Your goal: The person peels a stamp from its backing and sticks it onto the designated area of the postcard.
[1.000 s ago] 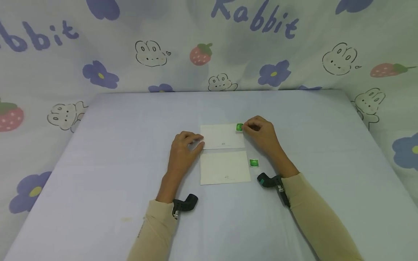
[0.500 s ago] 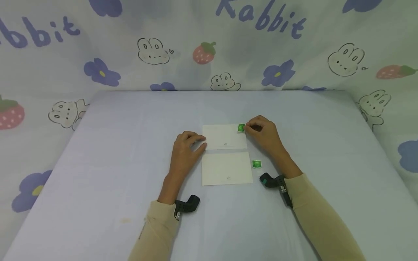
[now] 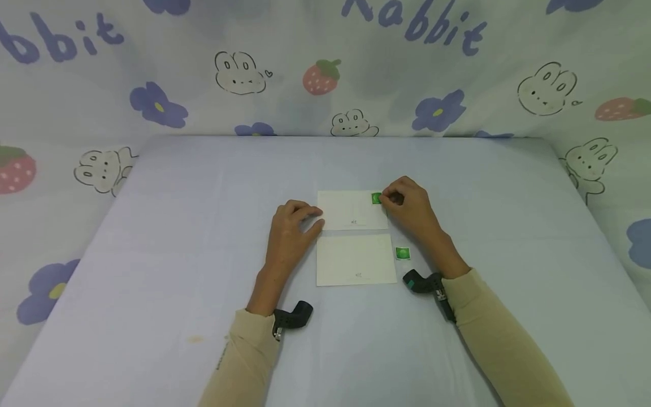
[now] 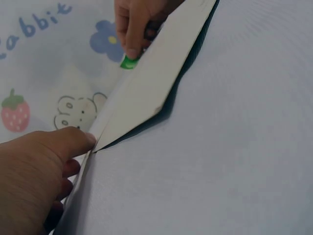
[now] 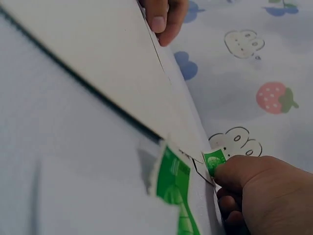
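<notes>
Two blank cream cards, which could be postcards or envelopes, lie one above the other in the head view, each with tiny print near its lower edge. My right hand (image 3: 411,210) pinches a green postage stamp (image 3: 376,198) at the upper card's (image 3: 348,210) top right corner; the right wrist view shows this stamp (image 5: 213,159) standing tilted. My left hand (image 3: 289,234) touches the upper card's left edge with thumb and forefinger, the fingers fairly extended. A second green stamp (image 3: 403,253) lies just right of the lower card (image 3: 356,261), its edge lifting in the right wrist view.
A white cloth covers the table (image 3: 203,186). Behind it hangs a curtain (image 3: 285,51) printed with rabbits, flowers and strawberries. Black wrist-worn cameras, one on the left wrist (image 3: 294,316) and one on the right (image 3: 419,281), sit near the cards.
The head view has shifted slightly. The pinched stamp now sits more squarely and lower against the card's corner. Both hands otherwise keep their places.
</notes>
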Available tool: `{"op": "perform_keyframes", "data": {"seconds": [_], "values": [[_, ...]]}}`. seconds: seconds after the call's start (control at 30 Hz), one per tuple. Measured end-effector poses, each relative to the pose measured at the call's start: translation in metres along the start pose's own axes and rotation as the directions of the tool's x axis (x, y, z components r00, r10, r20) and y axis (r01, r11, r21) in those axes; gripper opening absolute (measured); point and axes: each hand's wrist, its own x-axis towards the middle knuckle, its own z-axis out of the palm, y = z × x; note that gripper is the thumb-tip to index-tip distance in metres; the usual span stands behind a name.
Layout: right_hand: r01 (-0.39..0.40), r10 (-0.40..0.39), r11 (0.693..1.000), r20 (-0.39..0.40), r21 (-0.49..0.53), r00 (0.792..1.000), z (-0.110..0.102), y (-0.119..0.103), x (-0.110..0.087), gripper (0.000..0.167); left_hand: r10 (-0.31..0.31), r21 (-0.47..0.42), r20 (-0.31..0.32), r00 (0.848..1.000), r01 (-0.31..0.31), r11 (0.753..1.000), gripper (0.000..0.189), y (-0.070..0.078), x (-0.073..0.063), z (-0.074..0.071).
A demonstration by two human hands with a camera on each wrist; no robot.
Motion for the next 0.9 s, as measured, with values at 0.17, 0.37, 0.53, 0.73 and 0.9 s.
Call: {"op": "perform_keyframes", "data": {"seconds": [0.17,0.37,0.53,0.73,0.9], "values": [[0.002,-0.002,1.0,-0.015,-0.023,1.0,0.0021,0.0018,0.0007,0.013,-0.004,0.002,0.006,1.0,0.004,1.0,0.016,-0.0014,0.0003,-0.0003],[-0.002,0.001,1.0,-0.021,-0.019,1.0,0.0027,0.0039,-0.0003,0.012,-0.004,0.011,0.009,1.0,0.004,1.0,0.017,-0.0015,0.0005,0.0002],[-0.008,0.007,1.0,-0.022,-0.027,1.0,0.0018,0.0008,-0.0021,0.015,-0.002,0.015,0.012,1.0,0.001,1.0,0.017,0.0,0.001,-0.0001],[0.006,-0.006,1.0,-0.055,-0.007,0.998,0.0043,0.0024,-0.0033,0.023,0.006,0.019,0.001,1.0,-0.006,1.0,0.017,0.0001,-0.0001,-0.0004],[0.113,-0.111,0.994,-0.141,0.009,0.984,0.0051,0.0041,-0.004,0.018,0.018,0.019,-0.006,1.0,-0.018,1.0,0.018,-0.0009,0.0001,-0.0003]]}}
